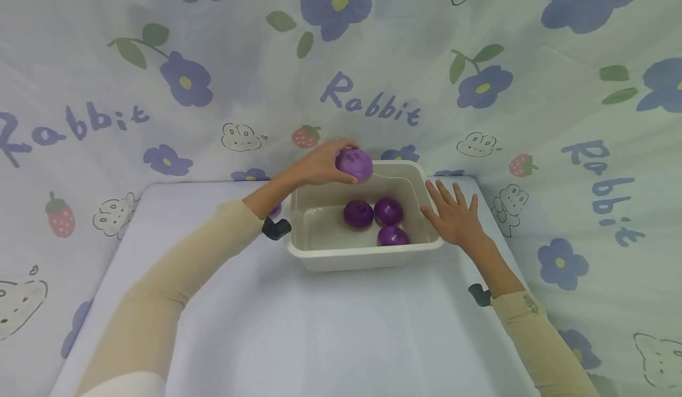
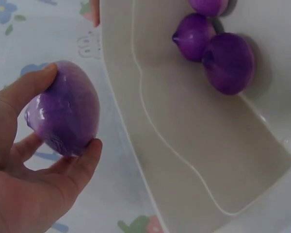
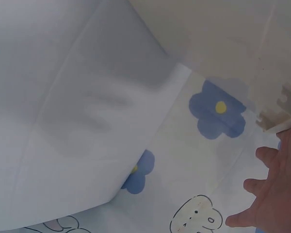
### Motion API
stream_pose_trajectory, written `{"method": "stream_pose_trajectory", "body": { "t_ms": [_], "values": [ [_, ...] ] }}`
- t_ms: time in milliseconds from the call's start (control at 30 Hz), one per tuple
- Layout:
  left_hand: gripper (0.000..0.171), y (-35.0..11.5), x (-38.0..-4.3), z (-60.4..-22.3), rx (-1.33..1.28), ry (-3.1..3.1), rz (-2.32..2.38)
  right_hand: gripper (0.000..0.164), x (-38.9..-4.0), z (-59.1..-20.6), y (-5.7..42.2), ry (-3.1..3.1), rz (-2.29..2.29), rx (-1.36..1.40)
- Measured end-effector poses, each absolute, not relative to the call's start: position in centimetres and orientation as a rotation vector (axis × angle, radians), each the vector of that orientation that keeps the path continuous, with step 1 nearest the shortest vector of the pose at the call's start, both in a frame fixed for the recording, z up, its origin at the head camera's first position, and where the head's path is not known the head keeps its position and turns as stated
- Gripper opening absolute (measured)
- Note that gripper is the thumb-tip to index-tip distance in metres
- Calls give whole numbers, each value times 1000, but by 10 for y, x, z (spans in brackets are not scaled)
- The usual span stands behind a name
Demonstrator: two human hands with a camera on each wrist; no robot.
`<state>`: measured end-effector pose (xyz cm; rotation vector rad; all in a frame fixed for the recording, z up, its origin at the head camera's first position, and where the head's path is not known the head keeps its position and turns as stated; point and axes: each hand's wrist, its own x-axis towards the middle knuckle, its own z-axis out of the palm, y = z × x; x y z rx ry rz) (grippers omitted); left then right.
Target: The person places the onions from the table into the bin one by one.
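My left hand [image 1: 326, 165] holds a purple onion [image 1: 356, 165] above the back rim of a white plastic tub [image 1: 351, 260]. In the left wrist view, thumb and fingertips grip the onion [image 2: 70, 109] from opposite sides. Inside the tub, three more onions sit grouped toward the right: a dark one [image 1: 358, 215], one beside it [image 1: 388, 211] and one near the front wall [image 1: 393, 235]. Spread, straight fingers mark my right hand [image 1: 453, 212], which lies along the tub's right rim and grips nothing.
Another purple onion [image 1: 275, 210] peeks out from behind my left wrist, left of the tub. A white table [image 1: 341, 326] carries the tub near its back edge. Printed fabric [image 1: 367, 60] with flowers and rabbits hangs behind and at the sides.
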<state>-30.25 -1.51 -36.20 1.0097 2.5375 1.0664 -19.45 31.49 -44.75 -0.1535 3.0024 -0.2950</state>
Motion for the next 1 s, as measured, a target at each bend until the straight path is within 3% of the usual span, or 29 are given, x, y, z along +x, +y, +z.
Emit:
{"method": "stream_pose_trajectory", "body": {
  "t_ms": [1000],
  "values": [
    [71, 32, -310, -424, 1124, 2426, 808, 71, -195, -448, 316, 3014, -316, -154]
  ]
}}
